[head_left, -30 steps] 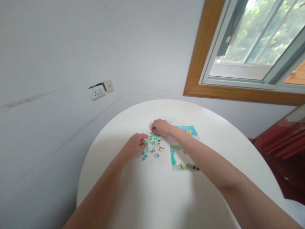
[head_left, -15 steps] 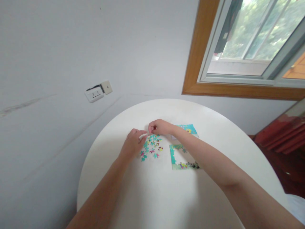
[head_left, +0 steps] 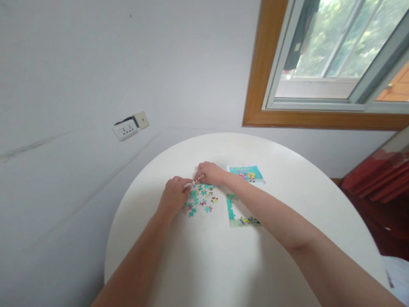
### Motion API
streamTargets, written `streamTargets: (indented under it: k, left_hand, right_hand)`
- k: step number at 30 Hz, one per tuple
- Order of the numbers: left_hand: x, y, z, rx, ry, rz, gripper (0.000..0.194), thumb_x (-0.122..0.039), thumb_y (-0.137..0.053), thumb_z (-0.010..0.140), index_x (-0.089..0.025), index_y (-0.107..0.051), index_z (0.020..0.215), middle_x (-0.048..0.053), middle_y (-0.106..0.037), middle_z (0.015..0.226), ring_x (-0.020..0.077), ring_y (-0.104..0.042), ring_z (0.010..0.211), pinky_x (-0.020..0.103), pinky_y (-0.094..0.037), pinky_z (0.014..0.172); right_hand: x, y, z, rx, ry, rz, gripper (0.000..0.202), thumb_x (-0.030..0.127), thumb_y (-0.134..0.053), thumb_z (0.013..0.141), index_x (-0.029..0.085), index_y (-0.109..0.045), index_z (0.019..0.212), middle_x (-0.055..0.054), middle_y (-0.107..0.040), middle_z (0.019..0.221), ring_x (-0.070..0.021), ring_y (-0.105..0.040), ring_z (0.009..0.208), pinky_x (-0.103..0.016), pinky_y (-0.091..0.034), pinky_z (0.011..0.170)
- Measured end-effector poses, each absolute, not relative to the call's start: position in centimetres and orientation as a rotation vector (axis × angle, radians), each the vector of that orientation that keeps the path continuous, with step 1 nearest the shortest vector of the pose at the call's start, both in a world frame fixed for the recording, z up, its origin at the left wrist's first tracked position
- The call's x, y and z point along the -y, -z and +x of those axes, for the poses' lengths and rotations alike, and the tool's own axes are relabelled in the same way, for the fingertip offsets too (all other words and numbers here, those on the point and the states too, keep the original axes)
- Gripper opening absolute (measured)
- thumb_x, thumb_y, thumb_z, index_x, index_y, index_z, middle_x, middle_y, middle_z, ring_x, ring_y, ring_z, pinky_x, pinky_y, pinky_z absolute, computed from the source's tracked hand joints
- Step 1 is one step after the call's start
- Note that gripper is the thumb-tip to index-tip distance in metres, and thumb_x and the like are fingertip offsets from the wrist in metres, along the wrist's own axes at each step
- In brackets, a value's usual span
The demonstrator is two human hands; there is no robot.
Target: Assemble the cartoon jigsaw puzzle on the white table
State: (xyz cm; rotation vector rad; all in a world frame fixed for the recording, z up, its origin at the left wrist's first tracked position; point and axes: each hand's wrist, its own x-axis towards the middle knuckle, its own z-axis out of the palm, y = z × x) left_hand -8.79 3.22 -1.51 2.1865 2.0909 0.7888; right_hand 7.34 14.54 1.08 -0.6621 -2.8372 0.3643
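My left hand (head_left: 175,192) is closed at the left edge of a loose heap of jigsaw puzzle pieces (head_left: 202,198), pinching pale-backed puzzle pieces between thumb and fingers. Just beyond the heap, my right hand (head_left: 210,172) is also closed, with a small pale puzzle piece at its fingertips. The two hands' fingertips almost meet. Most of the spread pieces are turquoise, some with pink, yellow or red. To the right lies a partly assembled puzzle (head_left: 232,215), its border joined around a white middle; my right forearm hides part of it.
Behind the partly assembled puzzle lies a cartoon picture card (head_left: 249,172), its near side partly covered by my right arm. Everything rests on a round white table (head_left: 204,264) against the wall. A wall socket (head_left: 125,129) is at left, a wood-framed window (head_left: 319,115) at right.
My right hand has shifted slightly left, towards my left hand, and a pale piece now shows at its fingertips. More of the picture card is uncovered. The view has turned slightly.
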Motion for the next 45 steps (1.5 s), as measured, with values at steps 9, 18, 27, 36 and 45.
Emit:
streamTargets:
  k: [9, 18, 27, 36, 45]
  left_hand:
    - [-2.9, -0.4, -7.5, -1.984, -0.955, 2.032, 0.034, -0.041, -0.042, 0.087, -0.017, -0.065, 0.086, 0.007, -0.065, 0.084, 0.0216, -0.060, 0.081, 0.034, -0.047, 0.079]
    - [-0.5, -2.2, -1.2, -1.235, -1.050, 1.354, 0.037, -0.048, -0.061, 0.078, -0.017, -0.054, 0.095, 0.006, -0.072, 0.086, 0.0165, -0.068, 0.074, 0.027, -0.052, 0.066]
    - [1.4, -1.6, 5.8, -1.084, -1.008, 1.310, 0.039, -0.045, -0.071, 0.073, -0.018, -0.052, 0.093, 0.007, -0.074, 0.081, 0.0223, -0.072, 0.079, 0.032, -0.054, 0.072]
    - [1.2, -1.0, 8.4, -1.108, -1.008, 1.336, 0.030, -0.036, -0.065, 0.078, -0.020, -0.048, 0.096, 0.006, -0.074, 0.084, 0.0220, -0.071, 0.082, 0.031, -0.052, 0.073]
    - [0.8, 0.3, 6.0, -1.367, -0.945, 2.182, 0.018, -0.021, -0.043, 0.091, -0.021, -0.055, 0.104, 0.006, -0.066, 0.096, 0.0216, -0.060, 0.093, 0.036, -0.045, 0.084]
  right_hand:
    - [-13.0, -3.3, 9.0, 2.756, -0.435, -0.552, 0.022, 0.013, -0.058, 0.085, 0.018, -0.075, 0.096, -0.003, -0.073, 0.093, -0.0142, -0.061, 0.090, -0.024, -0.042, 0.085]
    - [-7.7, -6.3, 18.5, 2.508, -0.634, -0.517, 0.018, 0.023, -0.059, 0.087, 0.020, -0.075, 0.094, -0.003, -0.075, 0.091, -0.0141, -0.066, 0.083, -0.024, -0.046, 0.080]
    - [-4.0, -2.2, 24.3, 1.839, -1.414, -0.873, 0.028, 0.040, -0.066, 0.077, 0.016, -0.071, 0.091, -0.004, -0.071, 0.079, -0.0165, -0.064, 0.074, -0.030, -0.049, 0.073]
    - [-4.3, -1.4, 25.8, 1.883, -1.160, -1.093, 0.027, 0.041, -0.061, 0.078, 0.015, -0.067, 0.073, -0.001, -0.062, 0.068, -0.0131, -0.051, 0.065, -0.026, -0.040, 0.064]
    - [-4.6, -1.3, 26.5, 2.019, -0.879, -1.135, 0.025, 0.035, -0.059, 0.082, 0.017, -0.071, 0.071, -0.001, -0.061, 0.070, -0.0130, -0.052, 0.067, -0.024, -0.039, 0.064]
